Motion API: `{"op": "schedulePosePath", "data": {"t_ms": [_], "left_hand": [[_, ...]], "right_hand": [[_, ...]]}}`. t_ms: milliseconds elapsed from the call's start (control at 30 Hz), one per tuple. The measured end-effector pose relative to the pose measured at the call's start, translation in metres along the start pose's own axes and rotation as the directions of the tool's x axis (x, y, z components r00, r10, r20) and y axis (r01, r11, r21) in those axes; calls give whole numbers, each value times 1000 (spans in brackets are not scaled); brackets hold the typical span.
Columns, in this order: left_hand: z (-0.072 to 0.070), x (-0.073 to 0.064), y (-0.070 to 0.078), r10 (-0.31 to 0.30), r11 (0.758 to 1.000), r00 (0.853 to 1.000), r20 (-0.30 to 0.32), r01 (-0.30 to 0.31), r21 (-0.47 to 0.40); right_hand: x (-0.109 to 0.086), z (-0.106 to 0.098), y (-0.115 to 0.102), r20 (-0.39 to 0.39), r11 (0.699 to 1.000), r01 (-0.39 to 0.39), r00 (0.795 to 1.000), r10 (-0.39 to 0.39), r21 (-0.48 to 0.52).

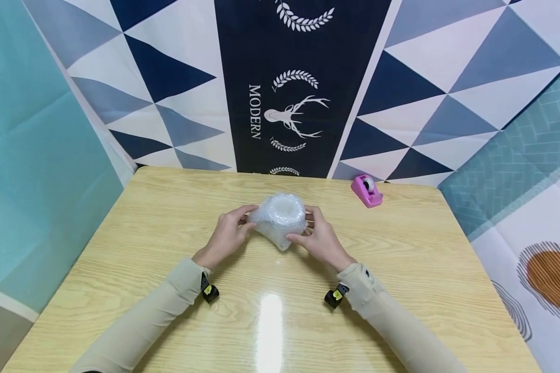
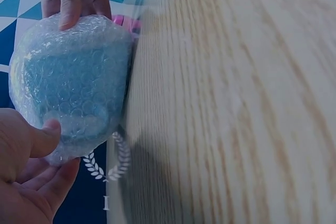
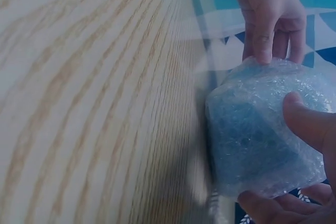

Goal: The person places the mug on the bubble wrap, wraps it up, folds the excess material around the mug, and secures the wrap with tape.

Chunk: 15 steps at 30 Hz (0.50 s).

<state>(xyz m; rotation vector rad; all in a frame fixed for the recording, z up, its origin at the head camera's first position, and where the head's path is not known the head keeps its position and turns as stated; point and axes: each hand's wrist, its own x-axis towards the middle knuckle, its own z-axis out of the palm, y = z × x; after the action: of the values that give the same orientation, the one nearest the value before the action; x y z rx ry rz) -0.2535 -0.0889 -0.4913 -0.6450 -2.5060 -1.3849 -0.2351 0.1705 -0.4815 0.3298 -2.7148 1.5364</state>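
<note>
A bundle in clear bubble wrap (image 1: 282,215) stands near the middle of the table, its top round and pale. Through the wrap something bluish shows in both wrist views, its kind hidden by the bubbles. My left hand (image 1: 228,230) pinches the gathered wrap at the bundle's left side, thumb in front and fingers behind. On the opposite side, my right hand (image 1: 321,238) grips the bundle, with its thumb (image 3: 304,119) across the near face and the fingers curled round behind.
A pink tape dispenser (image 1: 367,190) with a roll in it sits at the table's back right. The wood-grain table (image 1: 168,207) meets a patterned cloth wall (image 1: 303,103) at its far edge. Black wrist cameras hang under both cuffs.
</note>
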Motion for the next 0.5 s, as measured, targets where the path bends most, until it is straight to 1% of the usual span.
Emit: {"op": "schedulePosePath", "data": {"t_ms": [167,333,400,500], "left_hand": [[-3,3,-3,15,1000,1000,-9,-15,6],[-9,5,-7,-19,999,1000,-7,20,34],[-13,6,-8,-38,998,999,-16,38,50],[-19,9,-11,-49,996,998,-39,52,71]], "right_hand": [[8,5,0,-14,999,12,1000,-11,50],[16,14,1,-8,995,8,1000,-7,103],[21,19,1,-8,993,8,1000,-7,115],[30,26,-2,-12,992,10,1000,-8,129]]}}
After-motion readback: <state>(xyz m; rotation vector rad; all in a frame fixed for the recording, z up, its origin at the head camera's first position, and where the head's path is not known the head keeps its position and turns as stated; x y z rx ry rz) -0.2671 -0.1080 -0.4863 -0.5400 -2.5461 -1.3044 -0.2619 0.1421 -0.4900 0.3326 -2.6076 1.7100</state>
